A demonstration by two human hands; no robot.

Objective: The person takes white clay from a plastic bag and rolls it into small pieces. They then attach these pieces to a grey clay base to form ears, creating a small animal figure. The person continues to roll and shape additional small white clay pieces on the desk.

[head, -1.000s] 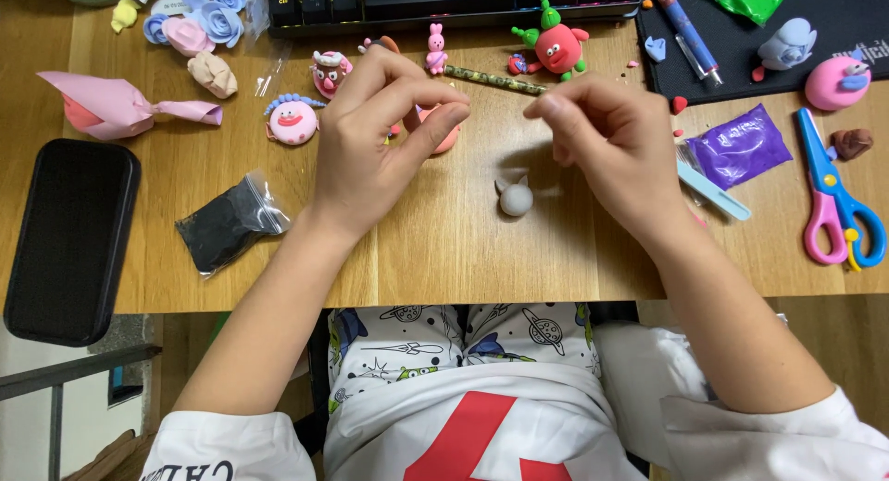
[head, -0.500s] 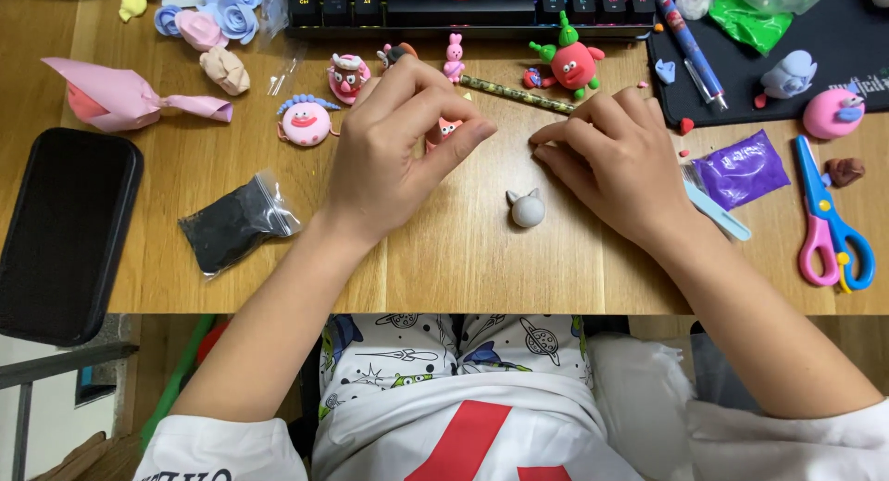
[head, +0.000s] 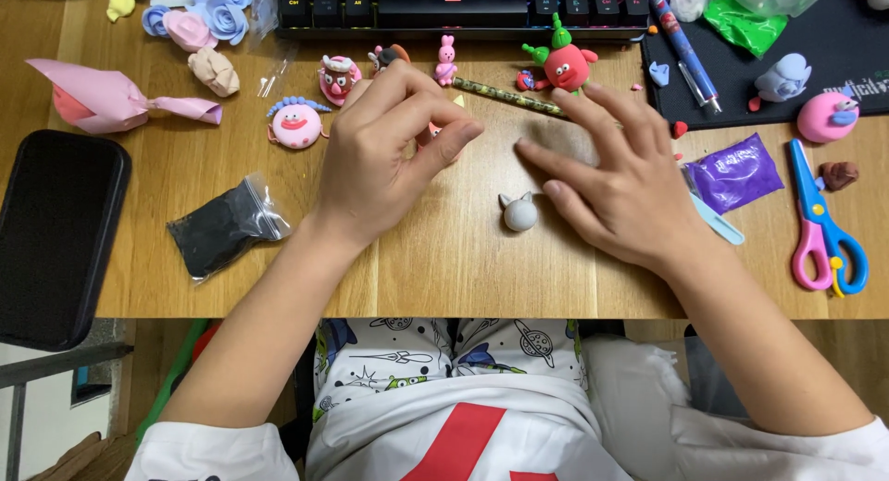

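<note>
My left hand (head: pixel 384 157) rests on the wooden desk (head: pixel 444 268) with its fingers curled, thumb and forefinger pinched around a small pink clay piece (head: pixel 432 131) that is mostly hidden. My right hand (head: pixel 616 180) lies palm down to the right, fingers spread flat on the desk and holding nothing. A small grey clay ball with two ears (head: pixel 519 212) sits on the desk just in front of the right fingers, between the hands and untouched.
Clay figures line the back: a pink round face (head: pixel 296 124), a pink bunny (head: pixel 446 60) and a red figure with green top (head: pixel 567 64). Also here are a keyboard (head: pixel 463 9), black case (head: pixel 56 231), black clay bag (head: pixel 222 226), purple bag (head: pixel 736 171) and scissors (head: pixel 824 226).
My right hand has gone from pinched fingers to a flat, spread palm on the desk. My left hand keeps its pinch in about the same place.
</note>
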